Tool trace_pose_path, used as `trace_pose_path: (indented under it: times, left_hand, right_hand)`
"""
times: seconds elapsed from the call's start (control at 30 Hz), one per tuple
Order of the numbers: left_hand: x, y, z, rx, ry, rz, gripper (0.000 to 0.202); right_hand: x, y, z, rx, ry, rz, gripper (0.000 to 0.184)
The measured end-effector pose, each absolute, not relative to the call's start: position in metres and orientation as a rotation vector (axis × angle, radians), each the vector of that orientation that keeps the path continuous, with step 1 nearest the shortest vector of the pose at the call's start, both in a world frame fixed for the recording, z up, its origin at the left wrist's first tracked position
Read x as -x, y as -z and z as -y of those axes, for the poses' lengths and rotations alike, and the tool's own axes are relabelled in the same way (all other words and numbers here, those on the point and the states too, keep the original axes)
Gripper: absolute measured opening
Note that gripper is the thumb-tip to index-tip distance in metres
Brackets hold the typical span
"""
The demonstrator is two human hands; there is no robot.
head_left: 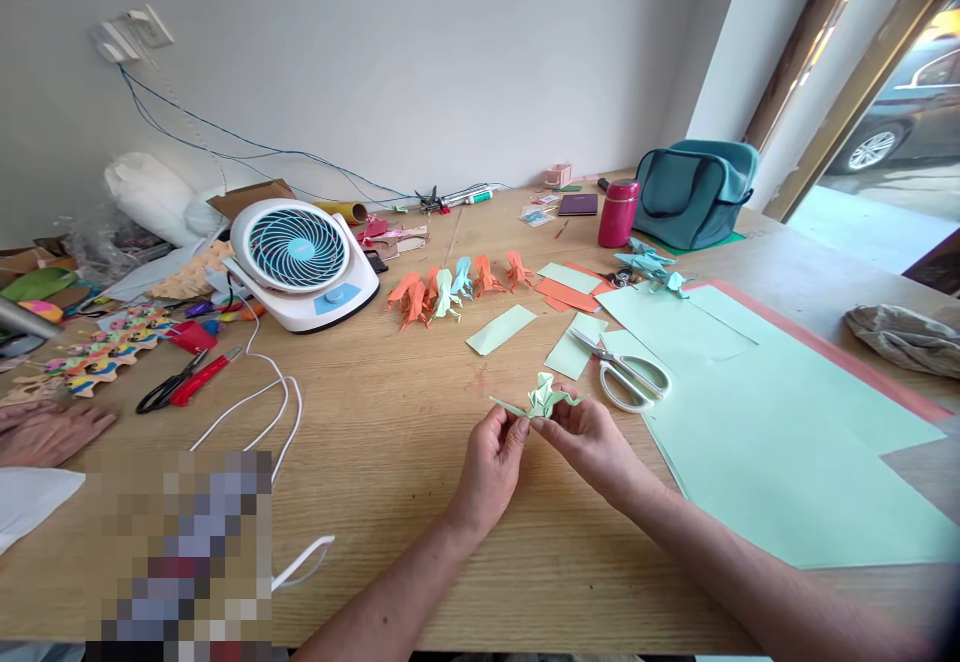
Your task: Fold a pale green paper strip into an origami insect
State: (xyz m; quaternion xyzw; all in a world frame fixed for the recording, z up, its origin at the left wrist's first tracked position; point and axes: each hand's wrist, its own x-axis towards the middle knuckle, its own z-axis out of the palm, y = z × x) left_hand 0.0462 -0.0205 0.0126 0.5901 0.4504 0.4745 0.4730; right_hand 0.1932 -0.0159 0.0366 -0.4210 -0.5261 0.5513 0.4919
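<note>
Above the wooden table, a pale green folded paper figure (541,398) is pinched between my two hands. My left hand (489,462) grips its left side with thumb and forefinger, and my right hand (592,442) pinches the right side, both thumbs meeting near its base. Thin folded strips stick out to either side. Beyond my hands stands a row of finished-looking folded figures in orange, pale green and blue, among them an orange figure (414,300). White-handled scissors (634,378) lie right of my right hand, beside a cut green paper piece (501,329).
Large green sheets (772,442) cover the right side. A white fan (315,272) stands left, its cord (289,392) looping over the table. Red-and-black cutters (196,382) lie nearby. A pink flask (619,214) and teal bag (697,197) stand at the back. Another person's hand (60,432) rests far left.
</note>
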Motion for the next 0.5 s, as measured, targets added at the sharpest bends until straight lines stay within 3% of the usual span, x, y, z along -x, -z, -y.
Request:
trace_pose_path:
  times: [0.5]
  left_hand:
    - [-0.0393,-0.0177,0.0143,-1.301,-1.127,-1.017,0.041]
  right_hand:
    - [-0.1945,-0.0328,0.0160,0.942,-1.404,1.252,0.035]
